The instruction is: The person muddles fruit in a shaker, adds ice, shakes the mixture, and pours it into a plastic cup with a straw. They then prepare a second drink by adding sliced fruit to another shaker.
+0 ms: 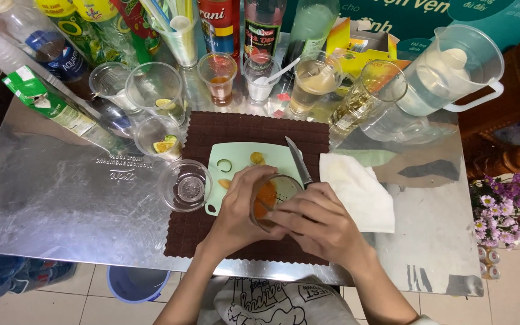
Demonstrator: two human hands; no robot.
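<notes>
Shiny metal table (61,198); matt brown mat (236,129); clear glass cup (272,198); plastic board (239,156).

We note a small clear glass cup (274,201) just below the centre of the frame, tilted with its mouth turned toward the upper right. Its round rim is visible; the lower wall is hidden behind fingers. Inside we see orange pulp or liquid gathered on the left inner side, with paler contents on the right; what the paler matter is we cannot tell. The cup sits over the lower right edge of a pale green cutting board (236,157), gripped between both hands, and we cannot tell whether its base touches the board.
</notes>
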